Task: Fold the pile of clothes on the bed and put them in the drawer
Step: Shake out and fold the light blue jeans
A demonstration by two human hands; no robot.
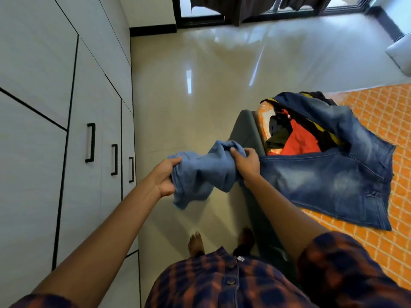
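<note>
Blue garment: bunched, held in air over floor, between wardrobe and bed. Left hand: fingers clenched round garment's left end. Right hand: fingers grasping its right end. Jeans: spread flat on bed, just right of right hand. Pile: red, dark and yellow-striped pieces at bed corner, partly under jeans. Wardrobe doors closed

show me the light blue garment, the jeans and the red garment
light blue garment (200, 174): head view, on its bunched middle.
jeans (329, 174): head view, on the faded, spread-out denim.
red garment (298, 141): head view, on its exposed middle.
</note>
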